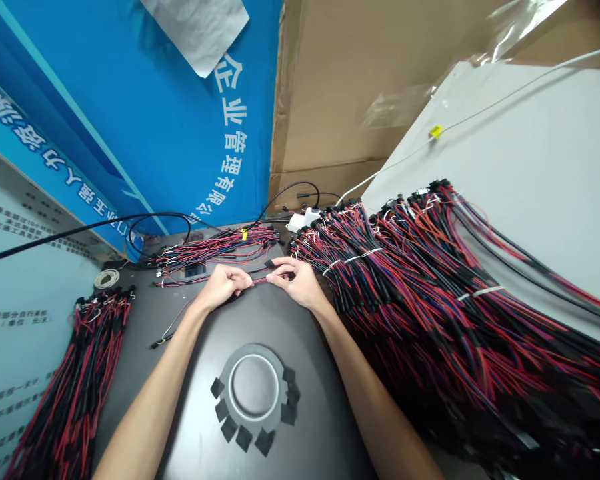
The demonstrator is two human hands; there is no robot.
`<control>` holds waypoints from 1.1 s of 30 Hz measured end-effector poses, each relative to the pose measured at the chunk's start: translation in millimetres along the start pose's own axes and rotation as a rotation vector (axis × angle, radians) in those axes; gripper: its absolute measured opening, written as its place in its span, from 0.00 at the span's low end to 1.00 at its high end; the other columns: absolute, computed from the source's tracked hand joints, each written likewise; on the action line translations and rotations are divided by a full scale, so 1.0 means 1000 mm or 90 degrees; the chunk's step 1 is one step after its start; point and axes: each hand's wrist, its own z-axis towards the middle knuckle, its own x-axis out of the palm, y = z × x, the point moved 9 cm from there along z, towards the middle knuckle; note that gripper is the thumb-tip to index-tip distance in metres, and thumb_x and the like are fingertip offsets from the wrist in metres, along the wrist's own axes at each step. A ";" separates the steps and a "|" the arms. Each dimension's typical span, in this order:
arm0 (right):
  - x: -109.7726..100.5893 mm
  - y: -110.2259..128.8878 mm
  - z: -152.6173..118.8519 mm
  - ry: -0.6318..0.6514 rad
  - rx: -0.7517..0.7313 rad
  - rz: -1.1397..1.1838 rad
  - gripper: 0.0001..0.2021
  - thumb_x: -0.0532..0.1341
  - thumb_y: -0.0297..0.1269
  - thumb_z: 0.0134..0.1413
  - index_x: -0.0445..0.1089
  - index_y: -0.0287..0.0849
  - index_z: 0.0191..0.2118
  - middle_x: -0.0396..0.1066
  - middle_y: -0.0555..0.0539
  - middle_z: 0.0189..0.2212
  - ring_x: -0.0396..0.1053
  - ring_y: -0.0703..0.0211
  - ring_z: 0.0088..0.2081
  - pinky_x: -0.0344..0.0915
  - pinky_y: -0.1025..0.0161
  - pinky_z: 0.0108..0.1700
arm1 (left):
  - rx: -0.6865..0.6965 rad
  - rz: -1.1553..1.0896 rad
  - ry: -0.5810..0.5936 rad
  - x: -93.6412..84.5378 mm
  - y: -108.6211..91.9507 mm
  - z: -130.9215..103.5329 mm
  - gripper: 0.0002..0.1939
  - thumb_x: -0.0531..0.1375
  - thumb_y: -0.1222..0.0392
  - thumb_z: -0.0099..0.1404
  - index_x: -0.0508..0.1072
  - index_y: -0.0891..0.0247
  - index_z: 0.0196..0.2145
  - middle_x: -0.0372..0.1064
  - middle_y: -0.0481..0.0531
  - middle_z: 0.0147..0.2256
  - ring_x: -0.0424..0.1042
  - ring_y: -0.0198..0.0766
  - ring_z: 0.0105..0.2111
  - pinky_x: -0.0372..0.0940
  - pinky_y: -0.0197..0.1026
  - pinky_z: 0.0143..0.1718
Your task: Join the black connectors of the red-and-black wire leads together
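Above the table's middle, my left hand (224,285) pinches a thin red and black wire harness (260,281). Its loose end with a dark connector (158,344) trails on the table at the left. A short way to the right, my right hand (300,281) has its fingers closed on the same wires. A small piece of black tape (270,264) sticks out at the right index fingertip. Nearer to me lies a round grey disc (225,373) with several cut pieces of black tape stuck along its rim.
Large tied bundles of wire harnesses (430,293) fill the right side. Another bundle (80,373) hangs at the left edge. Loose harnesses (215,247) lie at the back, near a white adapter (304,220) and a coil of white cord (107,279). Cardboard (330,87) stands behind.
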 end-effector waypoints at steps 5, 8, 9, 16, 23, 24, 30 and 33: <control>0.002 -0.004 0.001 0.009 0.014 0.018 0.24 0.69 0.43 0.38 0.72 0.36 0.43 0.78 0.45 0.28 0.74 0.55 0.33 0.69 0.58 0.41 | 0.034 0.115 0.023 0.005 -0.004 -0.002 0.08 0.60 0.58 0.53 0.73 0.66 0.25 0.65 0.47 0.17 0.63 0.33 0.20 0.56 0.35 0.25; 0.002 -0.002 0.001 0.019 0.007 0.008 0.23 0.69 0.43 0.39 0.71 0.36 0.43 0.78 0.45 0.28 0.75 0.56 0.34 0.69 0.58 0.42 | 0.074 0.180 0.028 0.009 -0.010 -0.004 0.08 0.57 0.58 0.56 0.71 0.65 0.25 0.66 0.47 0.19 0.66 0.34 0.22 0.59 0.36 0.28; 0.002 -0.002 0.001 0.022 0.006 0.007 0.23 0.69 0.42 0.39 0.71 0.36 0.43 0.78 0.45 0.29 0.75 0.55 0.34 0.70 0.58 0.42 | 0.085 0.200 0.030 0.010 -0.012 -0.005 0.07 0.56 0.59 0.57 0.71 0.65 0.26 0.67 0.48 0.20 0.67 0.35 0.22 0.59 0.36 0.29; 0.004 0.000 0.001 0.039 -0.024 -0.006 0.19 0.67 0.40 0.42 0.69 0.37 0.42 0.78 0.46 0.27 0.74 0.57 0.31 0.69 0.60 0.38 | 0.096 0.261 0.023 0.014 -0.011 -0.003 0.12 0.53 0.62 0.56 0.76 0.67 0.32 0.68 0.48 0.22 0.64 0.35 0.23 0.58 0.37 0.28; 0.005 -0.002 0.002 0.049 -0.021 0.001 0.19 0.66 0.41 0.43 0.68 0.38 0.41 0.77 0.46 0.27 0.74 0.57 0.31 0.69 0.60 0.37 | 0.073 0.152 -0.013 0.013 -0.001 0.002 0.13 0.60 0.53 0.55 0.77 0.67 0.27 0.74 0.53 0.26 0.69 0.37 0.27 0.61 0.38 0.32; 0.005 -0.001 0.002 0.048 -0.026 0.002 0.19 0.67 0.40 0.43 0.68 0.39 0.41 0.77 0.46 0.27 0.74 0.57 0.32 0.69 0.60 0.37 | 0.063 0.139 -0.020 0.012 0.000 0.002 0.13 0.60 0.53 0.55 0.77 0.67 0.27 0.75 0.53 0.27 0.69 0.38 0.27 0.62 0.38 0.33; 0.002 -0.001 0.001 0.041 -0.038 0.004 0.20 0.67 0.41 0.42 0.67 0.40 0.42 0.77 0.47 0.28 0.74 0.57 0.32 0.68 0.60 0.39 | 0.008 0.102 -0.036 0.007 0.003 0.001 0.12 0.62 0.54 0.54 0.77 0.66 0.26 0.70 0.49 0.20 0.64 0.34 0.22 0.58 0.37 0.27; 0.001 -0.001 0.001 0.037 -0.042 0.003 0.20 0.68 0.42 0.42 0.66 0.40 0.42 0.77 0.48 0.28 0.74 0.57 0.32 0.68 0.59 0.40 | -0.014 0.100 -0.045 0.005 0.005 0.000 0.14 0.62 0.51 0.54 0.75 0.66 0.24 0.64 0.46 0.16 0.59 0.32 0.19 0.53 0.36 0.24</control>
